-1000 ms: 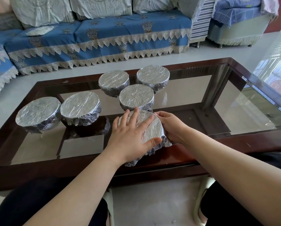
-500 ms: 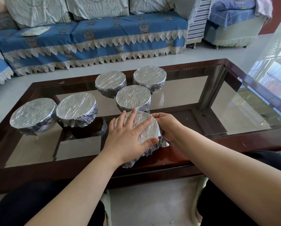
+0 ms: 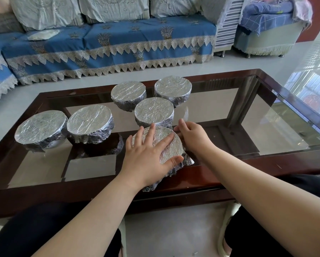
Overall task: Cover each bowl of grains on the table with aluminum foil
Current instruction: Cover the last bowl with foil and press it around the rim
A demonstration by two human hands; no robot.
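Note:
Several foil-covered bowls stand on the glass-topped table [image 3: 266, 127]. The nearest bowl [image 3: 171, 148] sits at the table's front edge. My left hand [image 3: 148, 156] lies flat on its foil top, fingers spread, thumb against its near right side. My right hand [image 3: 192, 136] touches the bowl's far right side, fingers curled against the foil rim. Behind it stands another covered bowl [image 3: 154, 111], with two more [image 3: 128, 94] [image 3: 173, 89] further back. At the left stand two larger covered bowls [image 3: 41, 127] [image 3: 89, 122].
The table has a dark wooden frame [image 3: 229, 169] and a lower shelf seen through the glass. A blue sofa [image 3: 118, 43] runs along the far side, with a chair [image 3: 266, 28] at the back right. My knees are below the front edge.
My right hand has slid a little further round the far right side of the nearest bowl. My left hand stays flat on its top.

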